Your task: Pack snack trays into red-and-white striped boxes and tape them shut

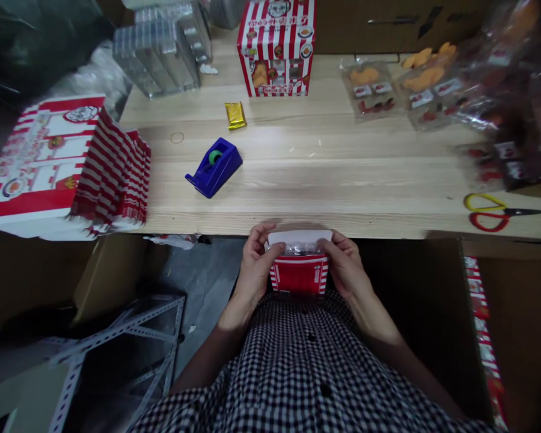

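Between my hands, just in front of the table's near edge, is a red-and-white striped box. Its white top flap stands up, and clear plastic shows inside the opening. My left hand grips the box's left side, thumb at the opening. On the right side my right hand holds it the same way, its thumb by the flap. A blue tape dispenser with a green roll sits on the table ahead to the left. Beyond it lies a small gold packet.
Flat striped boxes are stacked at the left. Clear plastic trays stand behind them. A made-up striped box is at the back. Bagged items pile up at right, with scissors nearer. An open carton is below right.
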A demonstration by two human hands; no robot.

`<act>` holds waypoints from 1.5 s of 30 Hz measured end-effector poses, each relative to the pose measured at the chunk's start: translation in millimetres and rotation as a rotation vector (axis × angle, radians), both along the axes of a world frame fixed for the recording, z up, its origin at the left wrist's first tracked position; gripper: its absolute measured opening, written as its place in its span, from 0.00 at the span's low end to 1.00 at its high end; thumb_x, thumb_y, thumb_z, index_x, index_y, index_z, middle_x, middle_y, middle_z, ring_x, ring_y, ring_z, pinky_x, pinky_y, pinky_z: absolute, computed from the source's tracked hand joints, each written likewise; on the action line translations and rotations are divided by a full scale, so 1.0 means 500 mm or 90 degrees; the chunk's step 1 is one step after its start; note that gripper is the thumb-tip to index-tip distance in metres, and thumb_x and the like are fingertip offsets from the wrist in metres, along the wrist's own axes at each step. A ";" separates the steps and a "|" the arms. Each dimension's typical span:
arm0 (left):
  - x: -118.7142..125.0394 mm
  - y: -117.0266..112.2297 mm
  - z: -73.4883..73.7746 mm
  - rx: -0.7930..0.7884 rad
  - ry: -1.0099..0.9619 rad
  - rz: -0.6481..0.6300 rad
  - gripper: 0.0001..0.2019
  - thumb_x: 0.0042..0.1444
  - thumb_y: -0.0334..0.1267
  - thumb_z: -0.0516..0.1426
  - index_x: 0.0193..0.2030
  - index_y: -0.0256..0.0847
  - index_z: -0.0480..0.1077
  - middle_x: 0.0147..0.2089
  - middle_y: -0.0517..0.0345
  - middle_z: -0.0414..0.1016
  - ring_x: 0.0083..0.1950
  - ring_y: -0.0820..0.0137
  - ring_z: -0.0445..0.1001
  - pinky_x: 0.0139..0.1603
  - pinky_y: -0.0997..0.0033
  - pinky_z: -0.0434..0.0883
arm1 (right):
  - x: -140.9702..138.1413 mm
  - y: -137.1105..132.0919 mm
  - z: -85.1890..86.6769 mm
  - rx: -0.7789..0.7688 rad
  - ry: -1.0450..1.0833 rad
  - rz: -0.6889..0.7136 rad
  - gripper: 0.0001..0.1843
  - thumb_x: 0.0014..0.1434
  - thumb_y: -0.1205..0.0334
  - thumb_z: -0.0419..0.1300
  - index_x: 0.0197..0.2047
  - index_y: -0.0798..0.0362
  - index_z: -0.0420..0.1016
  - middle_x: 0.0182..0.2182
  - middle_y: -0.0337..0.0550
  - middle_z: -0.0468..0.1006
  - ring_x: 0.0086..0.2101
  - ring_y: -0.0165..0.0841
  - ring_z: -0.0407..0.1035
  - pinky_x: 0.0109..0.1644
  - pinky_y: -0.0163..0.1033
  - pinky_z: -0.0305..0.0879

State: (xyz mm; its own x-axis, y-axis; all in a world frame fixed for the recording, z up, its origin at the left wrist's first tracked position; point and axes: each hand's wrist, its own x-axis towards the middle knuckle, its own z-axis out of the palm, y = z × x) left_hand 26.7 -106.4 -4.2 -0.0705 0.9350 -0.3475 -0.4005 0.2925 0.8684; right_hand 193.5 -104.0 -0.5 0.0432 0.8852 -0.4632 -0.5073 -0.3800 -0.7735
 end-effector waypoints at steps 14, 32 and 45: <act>-0.007 0.010 -0.012 -0.107 -0.194 -0.017 0.14 0.51 0.38 0.68 0.44 0.38 0.79 0.40 0.56 0.84 0.40 0.67 0.81 0.46 0.67 0.74 | 0.023 0.024 -0.038 -0.012 -0.043 0.007 0.09 0.48 0.64 0.69 0.36 0.50 0.81 0.29 0.37 0.84 0.28 0.33 0.77 0.37 0.39 0.74; 0.028 -0.019 -0.021 0.025 -0.073 0.128 0.16 0.54 0.33 0.65 0.49 0.45 0.72 0.46 0.60 0.78 0.44 0.74 0.77 0.51 0.71 0.71 | 0.015 0.013 -0.035 -0.030 -0.023 0.007 0.07 0.47 0.66 0.68 0.33 0.50 0.81 0.26 0.34 0.83 0.25 0.29 0.74 0.33 0.35 0.71; 0.052 -0.034 -0.037 0.182 0.249 0.231 0.04 0.61 0.37 0.62 0.36 0.41 0.73 0.47 0.54 0.78 0.52 0.65 0.77 0.57 0.60 0.71 | -0.010 -0.005 -0.023 0.006 -0.064 -0.091 0.07 0.50 0.63 0.68 0.36 0.49 0.79 0.27 0.36 0.83 0.30 0.35 0.78 0.39 0.42 0.75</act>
State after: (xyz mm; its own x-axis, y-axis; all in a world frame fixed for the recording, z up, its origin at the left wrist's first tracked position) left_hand 52.9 -123.6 -22.7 -0.4738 0.8801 0.0296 -0.0655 -0.0688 0.9955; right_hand 188.3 -106.5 -12.0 0.2152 0.8709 -0.4419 -0.4753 -0.3019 -0.8264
